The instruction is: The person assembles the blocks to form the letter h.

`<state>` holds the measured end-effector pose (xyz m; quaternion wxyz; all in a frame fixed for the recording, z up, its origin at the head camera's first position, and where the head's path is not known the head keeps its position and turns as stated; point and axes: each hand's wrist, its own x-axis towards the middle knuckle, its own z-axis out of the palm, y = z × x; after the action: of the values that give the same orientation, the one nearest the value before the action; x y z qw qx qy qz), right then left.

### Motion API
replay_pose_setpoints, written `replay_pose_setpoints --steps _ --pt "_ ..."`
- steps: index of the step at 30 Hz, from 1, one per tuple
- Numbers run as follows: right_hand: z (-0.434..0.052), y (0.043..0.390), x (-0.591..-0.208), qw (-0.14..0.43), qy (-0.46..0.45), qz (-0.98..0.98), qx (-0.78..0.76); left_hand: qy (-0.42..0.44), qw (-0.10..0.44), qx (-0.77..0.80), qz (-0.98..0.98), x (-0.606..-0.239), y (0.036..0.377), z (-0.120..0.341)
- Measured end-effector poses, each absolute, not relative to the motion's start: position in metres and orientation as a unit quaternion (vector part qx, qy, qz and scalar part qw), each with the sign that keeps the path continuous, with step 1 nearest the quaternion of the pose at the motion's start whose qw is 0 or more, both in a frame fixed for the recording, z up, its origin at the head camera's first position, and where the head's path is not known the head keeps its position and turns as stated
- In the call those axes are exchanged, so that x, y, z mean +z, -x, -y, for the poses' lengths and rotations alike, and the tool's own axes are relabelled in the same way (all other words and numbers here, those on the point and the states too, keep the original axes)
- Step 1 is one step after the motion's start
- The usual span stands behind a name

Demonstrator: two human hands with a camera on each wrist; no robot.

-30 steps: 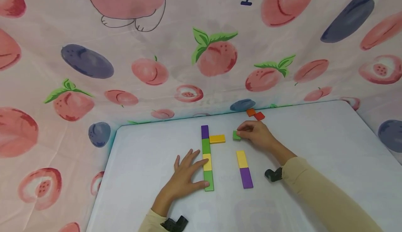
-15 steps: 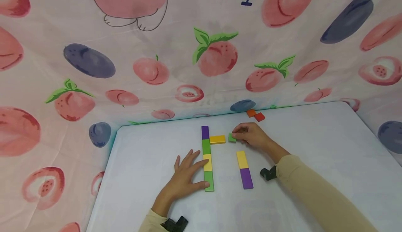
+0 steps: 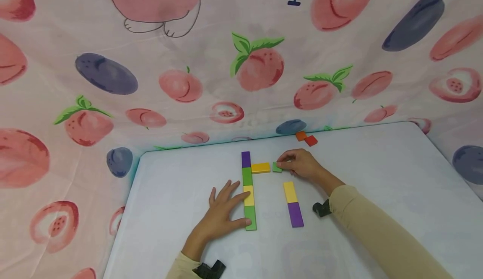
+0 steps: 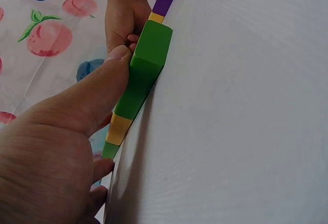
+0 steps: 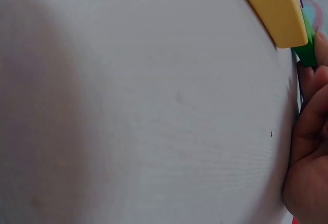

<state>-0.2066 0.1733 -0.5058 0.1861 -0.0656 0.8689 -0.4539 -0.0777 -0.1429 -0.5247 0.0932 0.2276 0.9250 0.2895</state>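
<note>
1. The person's right hand pinches a small green block between curled fingers, holding it down on the white tabletop.
2. That green block sits just beside the right end of a yellow block, which lies crosswise; whether the two touch I cannot tell.
3. The yellow block's left end meets a long column of blocks, coloured purple, green, yellow and green from far to near.
4. The left hand lies flat beside this column, fingers straight and spread, with the fingertips resting against its yellow and near green pieces.
5. In the left wrist view the thumb presses along the side of the green end.
6. Nearer the person, right of the column and apart from it, a yellow-and-purple pair lies end to end.
7. An orange block and a red block sit together at the far edge, by the fruit-print cloth.
</note>
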Motion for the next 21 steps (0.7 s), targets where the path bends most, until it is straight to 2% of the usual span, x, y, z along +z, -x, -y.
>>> replay_pose_setpoints --steps 21 --pt "-0.1750 0.2077 -0.5091 0.193 0.061 -0.863 -0.463 -0.225 0.091 0.289 -0.926 -0.5254 0.0778 0.1427"
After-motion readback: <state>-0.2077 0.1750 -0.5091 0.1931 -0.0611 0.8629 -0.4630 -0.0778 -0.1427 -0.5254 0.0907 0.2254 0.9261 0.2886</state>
